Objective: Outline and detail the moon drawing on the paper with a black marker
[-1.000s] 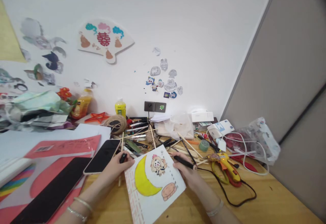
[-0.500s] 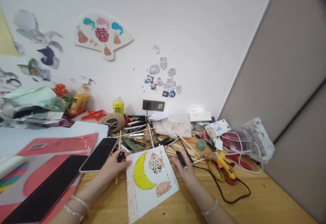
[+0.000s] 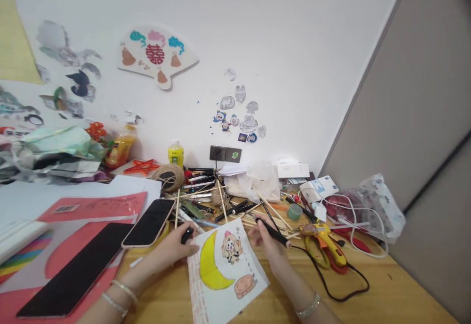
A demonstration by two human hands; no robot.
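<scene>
A white sheet of paper (image 3: 221, 309) with a drawing of a yellow crescent moon, a small cartoon figure and a pinkish-brown shape lies on the table between my hands. My left hand (image 3: 175, 246) is closed around a small black marker cap (image 3: 187, 235), and its thumb rests at the sheet's left edge. In my right hand (image 3: 271, 250), beside the sheet's right edge, is a black marker (image 3: 274, 232) with its pinkish end pointing down to the right. Wooden sticks (image 3: 223, 201) lie beyond the sheet.
A phone (image 3: 149, 223) and a long black slab (image 3: 75, 270) lie to the left. A yellow glue gun (image 3: 326, 245) with its black cord is on the right. Twine (image 3: 167, 177), pens, a yellow bottle (image 3: 175, 154) and a white plastic bag (image 3: 257, 181) line the wall.
The marker in my right hand has swung to lie more sideways, its pinkish end out to the right. The view has shifted slightly; my left hand still holds the cap.
</scene>
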